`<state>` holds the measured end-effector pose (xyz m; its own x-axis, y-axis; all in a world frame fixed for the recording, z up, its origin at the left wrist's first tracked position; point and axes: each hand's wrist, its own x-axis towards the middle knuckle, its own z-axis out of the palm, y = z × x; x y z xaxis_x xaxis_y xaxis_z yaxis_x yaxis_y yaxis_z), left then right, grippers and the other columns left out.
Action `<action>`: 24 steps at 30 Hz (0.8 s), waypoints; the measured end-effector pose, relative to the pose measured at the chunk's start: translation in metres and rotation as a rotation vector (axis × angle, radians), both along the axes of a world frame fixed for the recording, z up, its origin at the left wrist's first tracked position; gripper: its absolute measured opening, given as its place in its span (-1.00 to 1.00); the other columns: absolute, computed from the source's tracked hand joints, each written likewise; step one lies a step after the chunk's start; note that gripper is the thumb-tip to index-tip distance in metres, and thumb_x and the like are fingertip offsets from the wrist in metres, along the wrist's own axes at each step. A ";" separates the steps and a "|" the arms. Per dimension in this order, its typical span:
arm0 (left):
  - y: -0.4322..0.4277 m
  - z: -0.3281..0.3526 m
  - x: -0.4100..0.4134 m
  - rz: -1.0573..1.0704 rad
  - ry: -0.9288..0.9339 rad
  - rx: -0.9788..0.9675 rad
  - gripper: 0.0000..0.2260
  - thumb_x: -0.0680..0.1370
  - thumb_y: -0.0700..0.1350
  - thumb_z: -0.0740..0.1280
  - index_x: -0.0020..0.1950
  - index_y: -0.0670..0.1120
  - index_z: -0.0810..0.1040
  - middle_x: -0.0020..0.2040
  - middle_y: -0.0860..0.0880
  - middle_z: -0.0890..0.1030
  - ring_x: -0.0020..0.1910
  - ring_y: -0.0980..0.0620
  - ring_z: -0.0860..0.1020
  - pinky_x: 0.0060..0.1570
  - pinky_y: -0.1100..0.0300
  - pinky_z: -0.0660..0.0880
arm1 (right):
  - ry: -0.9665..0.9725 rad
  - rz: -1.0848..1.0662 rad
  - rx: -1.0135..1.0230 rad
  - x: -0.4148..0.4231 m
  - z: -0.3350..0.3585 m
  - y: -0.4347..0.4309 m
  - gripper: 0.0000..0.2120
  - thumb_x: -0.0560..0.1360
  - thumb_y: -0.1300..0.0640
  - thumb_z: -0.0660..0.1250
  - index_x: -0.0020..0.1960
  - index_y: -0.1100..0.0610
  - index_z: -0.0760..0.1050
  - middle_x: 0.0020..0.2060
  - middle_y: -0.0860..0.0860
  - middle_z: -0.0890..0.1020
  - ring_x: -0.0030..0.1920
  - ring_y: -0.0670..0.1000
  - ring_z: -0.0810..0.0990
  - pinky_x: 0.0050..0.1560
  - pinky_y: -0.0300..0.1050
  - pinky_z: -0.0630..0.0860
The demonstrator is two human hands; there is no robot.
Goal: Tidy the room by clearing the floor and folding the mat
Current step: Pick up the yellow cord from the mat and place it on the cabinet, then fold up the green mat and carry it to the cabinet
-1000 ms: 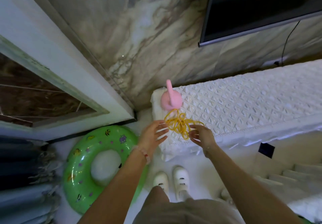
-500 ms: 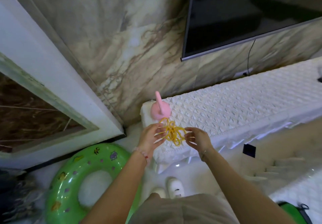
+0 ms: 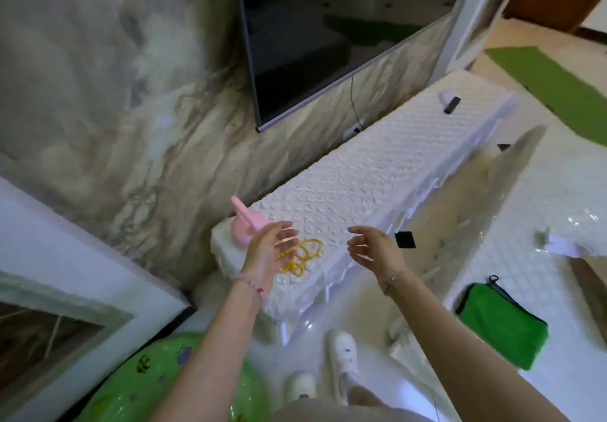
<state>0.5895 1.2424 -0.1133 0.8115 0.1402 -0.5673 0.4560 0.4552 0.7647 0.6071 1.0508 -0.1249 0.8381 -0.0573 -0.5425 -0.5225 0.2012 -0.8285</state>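
A marble wall [image 3: 98, 109] fills the upper left of the frame, and a dark television [image 3: 312, 27] hangs on it at upper centre. The glossy white floor [image 3: 542, 198] takes up the right side and the bottom. A long low surface [image 3: 377, 171] under a white quilted cover runs from the centre toward the upper right, along the foot of the wall. The green mat [image 3: 558, 93] lies spread on the floor at the upper right edge, well apart from the person. A green swim ring [image 3: 141, 385] printed with small fish sits on the floor at lower left, and a green pouch [image 3: 502, 329] with black trim lies on the floor at lower right. Both forearms reach up from the bottom of the frame. The left hand [image 3: 266, 250] and the right hand [image 3: 374, 250] are over the near end of the surface, fingers spread and loosely bent, holding nothing. A pair of white shoes [image 3: 343, 359] shows at bottom centre. A pink toy [image 3: 244, 229] stands at the near left corner of the surface. Beside it, a tangle of yellow cord [image 3: 303, 255] lies on the quilted cover between the two hands, partly hidden by the left fingers.
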 end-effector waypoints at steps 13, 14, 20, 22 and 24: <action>-0.135 0.049 -0.034 -0.513 -0.166 0.055 -0.86 0.58 -0.13 0.22 -0.03 -0.12 0.56 -0.15 -0.05 0.59 -0.14 -0.01 0.57 -0.05 0.13 0.50 | -0.178 -0.431 0.022 -0.103 0.048 -0.098 -0.80 0.55 0.25 0.19 -0.13 0.16 0.58 -0.46 -0.04 0.57 -0.41 -0.09 0.53 -0.15 -0.20 0.52; -0.146 0.053 -0.038 -0.539 -0.178 0.056 -0.86 0.58 -0.13 0.22 -0.03 -0.12 0.55 -0.15 -0.06 0.59 -0.14 -0.01 0.57 -0.05 0.13 0.50 | -0.192 -0.462 0.026 -0.112 0.053 -0.107 -0.80 0.55 0.26 0.18 -0.13 0.16 0.57 -0.47 -0.04 0.56 -0.41 -0.09 0.53 -0.15 -0.20 0.52; -0.230 0.065 -0.084 -0.698 -0.188 0.020 -0.85 0.60 -0.16 0.18 -0.02 -0.14 0.53 -0.20 -0.05 0.57 -0.20 0.01 0.54 -0.12 0.16 0.47 | -0.235 -0.666 -0.007 -0.191 0.069 -0.173 -0.84 0.54 0.26 0.22 -0.11 0.19 0.58 -0.45 -0.02 0.55 -0.42 -0.10 0.55 -0.21 -0.22 0.50; -0.267 0.067 -0.109 -0.772 -0.178 -0.001 -0.83 0.61 -0.16 0.16 -0.08 -0.12 0.53 -0.21 -0.05 0.58 -0.22 0.02 0.54 -0.15 0.17 0.46 | -0.246 -0.744 -0.026 -0.227 0.070 -0.200 -0.85 0.53 0.23 0.25 -0.11 0.20 0.59 -0.42 0.01 0.56 -0.37 -0.06 0.55 -0.13 -0.14 0.49; -0.303 0.068 -0.138 -0.854 -0.184 -0.022 -0.80 0.61 -0.16 0.15 -0.11 -0.11 0.54 -0.25 -0.04 0.59 -0.27 0.04 0.55 -0.19 0.17 0.46 | -0.240 -0.825 -0.047 -0.266 0.072 -0.227 -0.84 0.53 0.23 0.24 -0.12 0.19 0.59 -0.38 0.04 0.55 -0.34 -0.02 0.53 -0.15 -0.15 0.48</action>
